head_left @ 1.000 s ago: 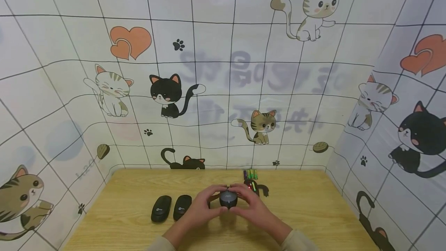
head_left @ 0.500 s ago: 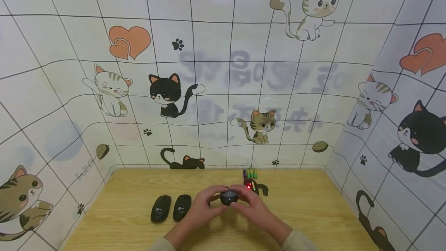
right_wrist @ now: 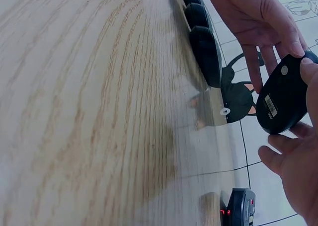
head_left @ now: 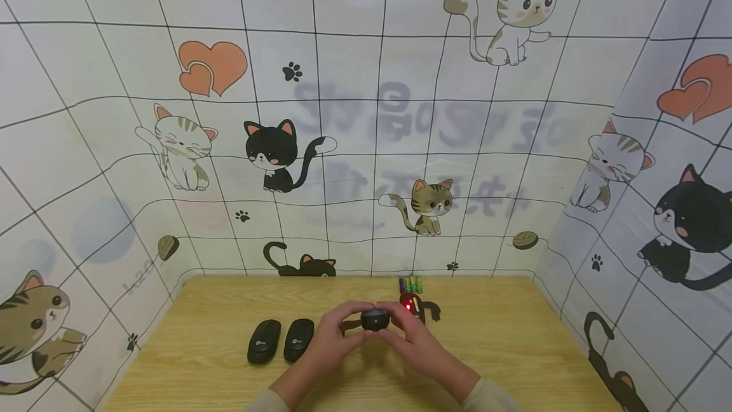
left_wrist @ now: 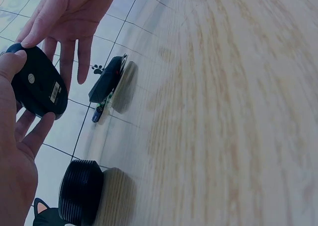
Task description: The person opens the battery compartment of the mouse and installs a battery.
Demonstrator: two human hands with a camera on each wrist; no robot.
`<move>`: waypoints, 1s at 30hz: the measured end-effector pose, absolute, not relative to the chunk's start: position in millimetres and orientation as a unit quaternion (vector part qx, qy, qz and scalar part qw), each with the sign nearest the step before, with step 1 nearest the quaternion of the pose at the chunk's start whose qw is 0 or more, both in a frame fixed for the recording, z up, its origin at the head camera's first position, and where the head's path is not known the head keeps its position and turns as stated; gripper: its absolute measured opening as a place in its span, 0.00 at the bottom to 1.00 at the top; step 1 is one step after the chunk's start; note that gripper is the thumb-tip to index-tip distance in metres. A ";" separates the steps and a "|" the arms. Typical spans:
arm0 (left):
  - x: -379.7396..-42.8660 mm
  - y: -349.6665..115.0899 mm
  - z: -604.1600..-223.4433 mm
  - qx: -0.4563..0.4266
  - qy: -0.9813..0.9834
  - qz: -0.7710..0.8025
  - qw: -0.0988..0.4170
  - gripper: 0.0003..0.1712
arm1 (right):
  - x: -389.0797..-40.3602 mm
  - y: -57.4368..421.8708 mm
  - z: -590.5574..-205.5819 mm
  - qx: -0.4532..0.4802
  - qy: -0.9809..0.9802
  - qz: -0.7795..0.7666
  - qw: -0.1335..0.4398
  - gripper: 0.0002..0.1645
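You've got the black mouse [head_left: 375,319] between both hands, raised off the wood and tipped, its labelled underside facing the wrist cameras. Left hand [head_left: 336,334]: narrow, thumb and fingers pinching the left rim. Right hand [head_left: 413,336]: same grip, right rim.

Tight side is your left: inner mouse [head_left: 299,340] sits just beside your left hand, outer mouse [head_left: 264,342] next to it, small gap between, both well in from the table's left edge. The left wrist view also shows a ribbed black object [left_wrist: 81,192] on the wood; can't tell what.

Behind your right fingers, near: opened mouse [head_left: 417,309], red light on, black cover [head_left: 433,310] beside it. Batteries [head_left: 411,285] line up by the back edge, near the cloth [head_left: 354,145]. Widest room: table [head_left: 497,348] from your right forearm out to its right edge.
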State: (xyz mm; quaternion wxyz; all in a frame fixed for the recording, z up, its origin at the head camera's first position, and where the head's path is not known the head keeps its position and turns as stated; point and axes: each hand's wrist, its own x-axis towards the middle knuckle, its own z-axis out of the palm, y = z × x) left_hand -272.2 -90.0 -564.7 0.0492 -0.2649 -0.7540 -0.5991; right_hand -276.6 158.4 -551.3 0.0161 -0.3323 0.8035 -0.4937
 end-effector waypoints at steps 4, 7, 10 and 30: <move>-272.2 -88.9 -564.0 -0.259 -0.753 -0.602 0.049 0.26 | -274.7 157.1 -549.9 -0.324 0.816 -0.478 -0.002 0.26; -272.4 -87.9 -562.7 -0.257 -0.754 -0.602 0.048 0.25 | -273.5 155.4 -549.1 -0.316 0.826 -0.467 -0.019 0.25; -272.4 -87.1 -560.7 -0.255 -0.756 -0.601 0.048 0.25 | -272.3 153.9 -549.0 -0.314 0.829 -0.461 -0.039 0.24; -273.5 -86.9 -557.7 -0.276 -0.780 -0.557 0.075 0.22 | -270.4 153.7 -553.0 -0.323 0.799 -0.499 -0.091 0.22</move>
